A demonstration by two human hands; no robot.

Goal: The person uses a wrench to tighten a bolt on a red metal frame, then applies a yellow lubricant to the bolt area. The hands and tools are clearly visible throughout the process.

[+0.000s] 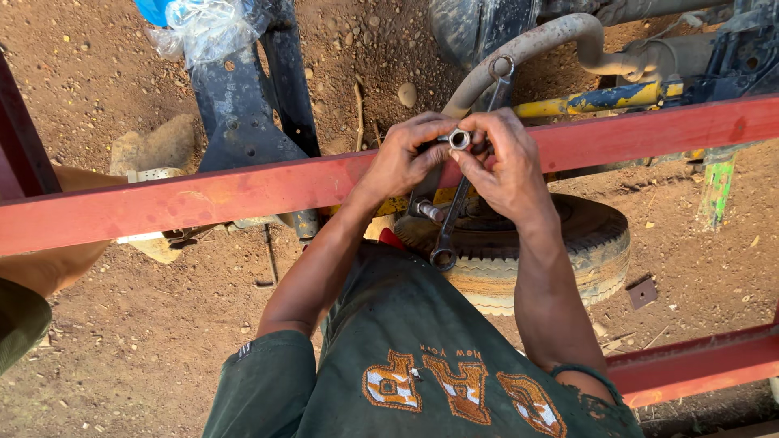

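Note:
My left hand (403, 156) and my right hand (510, 166) meet over a red steel beam (243, 191). Together their fingertips pinch a small silver nut (459, 139). A long ring spanner (451, 227) runs under my right palm; one ring end shows above my fingers and the other hangs below the beam. A short bolt (429, 211) sticks out just under my left hand. I cannot tell which hand grips the spanner.
A worn tyre (568, 243) lies on the dirt below my hands. A rusty bent pipe (531, 45), a yellow bar (604, 99) and a dark bracket (243, 105) lie behind the beam. Another person's leg (49, 264) shows at left. A second red beam (698, 361) is at lower right.

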